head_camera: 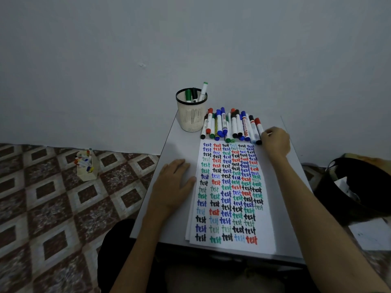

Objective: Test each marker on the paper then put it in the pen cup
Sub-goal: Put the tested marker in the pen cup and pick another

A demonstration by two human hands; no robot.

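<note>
Left hand (172, 182): flat, fingers straight, resting on grey table (179, 144) at 9 o'clock of white paper sheet with coloured "test" words (264, 229); holds nothing.
Right hand (275, 141): at paper's 1 o'clock corner, fingers curled over lower end of red-capped white marker (258, 126); firm hold cannot be confirmed.
Row of loose capped markers (230, 125): along paper's 12 o'clock edge.
Cream slotted plastic pen cup with black rim (191, 121): upright, 11 o'clock of paper, three markers inside.

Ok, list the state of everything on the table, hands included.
pen cup: upright, holding three markers.
loose markers: capped, lying in a row beside the cup.
paper: flat, nearly filled with "test".
left hand: flat on the table beside the paper.
right hand: fingers curled at the row's right end, grip unclear.
</note>
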